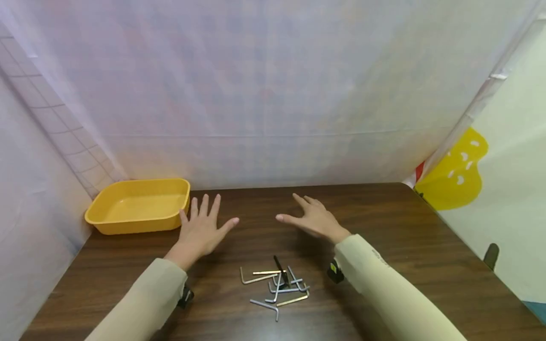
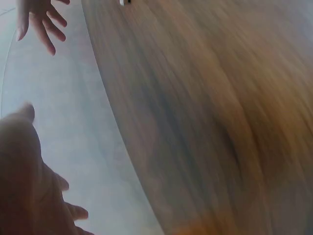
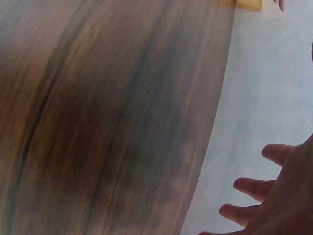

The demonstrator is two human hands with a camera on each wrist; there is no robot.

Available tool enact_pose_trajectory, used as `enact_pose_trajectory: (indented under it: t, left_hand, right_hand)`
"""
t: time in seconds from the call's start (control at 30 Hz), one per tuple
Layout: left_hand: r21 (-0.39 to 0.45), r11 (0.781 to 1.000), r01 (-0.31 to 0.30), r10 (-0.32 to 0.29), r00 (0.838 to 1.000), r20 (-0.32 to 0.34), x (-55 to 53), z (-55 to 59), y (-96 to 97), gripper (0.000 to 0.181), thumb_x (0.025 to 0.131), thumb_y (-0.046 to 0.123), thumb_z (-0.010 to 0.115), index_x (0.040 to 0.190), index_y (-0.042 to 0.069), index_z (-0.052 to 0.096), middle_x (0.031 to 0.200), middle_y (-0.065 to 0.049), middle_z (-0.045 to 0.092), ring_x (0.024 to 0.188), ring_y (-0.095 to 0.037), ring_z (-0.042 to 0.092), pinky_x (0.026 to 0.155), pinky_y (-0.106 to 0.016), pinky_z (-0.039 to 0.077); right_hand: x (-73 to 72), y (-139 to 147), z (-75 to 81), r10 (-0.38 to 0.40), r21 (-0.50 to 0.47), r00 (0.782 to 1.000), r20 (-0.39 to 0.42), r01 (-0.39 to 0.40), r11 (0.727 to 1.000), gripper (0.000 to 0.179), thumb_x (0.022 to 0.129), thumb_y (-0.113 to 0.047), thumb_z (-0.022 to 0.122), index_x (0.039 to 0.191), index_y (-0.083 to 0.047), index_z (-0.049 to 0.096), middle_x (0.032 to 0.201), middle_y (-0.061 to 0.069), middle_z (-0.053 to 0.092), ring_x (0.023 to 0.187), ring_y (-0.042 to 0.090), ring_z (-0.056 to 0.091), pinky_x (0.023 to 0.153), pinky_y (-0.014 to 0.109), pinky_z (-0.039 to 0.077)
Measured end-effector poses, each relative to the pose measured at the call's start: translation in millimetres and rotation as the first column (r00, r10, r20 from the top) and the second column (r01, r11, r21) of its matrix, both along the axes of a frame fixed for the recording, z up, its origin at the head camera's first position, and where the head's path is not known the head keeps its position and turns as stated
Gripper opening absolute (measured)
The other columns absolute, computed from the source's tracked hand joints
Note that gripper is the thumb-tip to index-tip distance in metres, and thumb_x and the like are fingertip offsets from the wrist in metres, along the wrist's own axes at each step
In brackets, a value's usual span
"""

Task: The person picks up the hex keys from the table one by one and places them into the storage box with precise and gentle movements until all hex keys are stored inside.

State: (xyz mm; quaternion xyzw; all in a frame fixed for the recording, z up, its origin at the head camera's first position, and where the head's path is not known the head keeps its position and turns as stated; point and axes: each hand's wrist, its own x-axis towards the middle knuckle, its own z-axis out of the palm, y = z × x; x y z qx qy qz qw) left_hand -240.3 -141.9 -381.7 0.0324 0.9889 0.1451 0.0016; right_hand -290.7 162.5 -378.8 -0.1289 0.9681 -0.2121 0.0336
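Note:
My left hand [image 1: 199, 236] is spread over the table beside the yellow tray, its fingers straight and holding nothing. Fingers extended, my right hand [image 1: 316, 220] hovers over the table to the right, also without anything in it. Between the forearms lies a loose pile of hex keys [image 1: 279, 290], several silver and a few brass-coloured, with a black piece [image 1: 282, 272] among them. Both hands are beyond the pile and apart from it. The left wrist view catches the left hand [image 2: 24, 171] at its edge, and the right wrist view shows the right hand's fingers [image 3: 254, 188].
A yellow plastic tray [image 1: 136, 225] stands at the back left of the dark wooden table [image 1: 384, 265]. White sheeting [image 1: 264, 94] hangs behind the table's back edge. At the right is a white cloth with a yellow printed shape [image 1: 458, 177].

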Motion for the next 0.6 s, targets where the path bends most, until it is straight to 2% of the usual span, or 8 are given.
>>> enact_pose_trajectory:
  t: [0.13,0.3,0.47,0.53,0.6]
  left_hand:
    - [-0.015,0.998,-0.053,0.053,0.998,-0.016,9.8,10.2,-21.1,0.09,0.1,0.07,0.03,0.164,0.012,0.005,0.167,-0.028,0.005,0.153,-0.054,0.0,0.118,-0.075,0.002]
    - [-0.01,0.995,-0.096,0.096,0.995,-0.032,18.2,17.9,-55.3,0.09,0.101,0.068,0.031,0.163,0.007,0.008,0.164,-0.034,0.011,0.149,-0.059,0.006,0.117,-0.076,0.005]
    - [0.014,0.995,-0.097,0.098,0.99,-0.104,23.1,13.2,-95.0,0.098,0.097,0.072,0.037,0.161,0.001,0.014,0.16,-0.039,0.017,0.145,-0.064,0.011,0.114,-0.078,0.009]
    - [0.047,0.993,-0.11,0.115,0.982,-0.149,23.2,9.4,-108.4,0.098,0.097,0.071,0.038,0.159,-0.003,0.018,0.157,-0.041,0.019,0.144,-0.065,0.012,0.113,-0.079,0.012]
    - [0.096,0.985,-0.142,0.158,0.969,-0.19,22.6,6.1,-120.5,0.095,0.099,0.066,0.039,0.157,-0.007,0.019,0.155,-0.044,0.021,0.142,-0.066,0.014,0.113,-0.078,0.013]
  right_hand:
    - [-1.6,-8,-0.9,0.031,-0.112,0.998,0.047,-0.025,0.993,0.099,0.088,-0.082,0.042,0.162,-0.02,0.023,0.165,0.018,0.029,0.152,0.042,0.029,0.12,0.064,0.026]
    - [-3.6,-21,-0.3,0.011,-0.246,0.997,0.078,0.009,0.969,0.093,0.092,-0.078,0.04,0.161,-0.019,0.026,0.163,0.014,0.035,0.149,0.04,0.036,0.121,0.06,0.029]
    - [-5.3,-33,0.8,-0.023,-0.369,0.994,0.108,0.061,0.928,0.09,0.092,-0.077,0.042,0.16,-0.02,0.029,0.159,0.013,0.044,0.145,0.037,0.043,0.118,0.059,0.033]
    - [-5.5,-38,2.0,-0.029,-0.413,0.992,0.124,0.078,0.908,0.089,0.093,-0.075,0.044,0.159,-0.018,0.031,0.158,0.014,0.045,0.141,0.038,0.048,0.116,0.057,0.038]
    - [-6.0,-43,3.0,-0.028,-0.467,0.988,0.153,0.098,0.879,0.087,0.093,-0.072,0.047,0.158,-0.016,0.033,0.156,0.015,0.047,0.136,0.038,0.053,0.112,0.055,0.043]
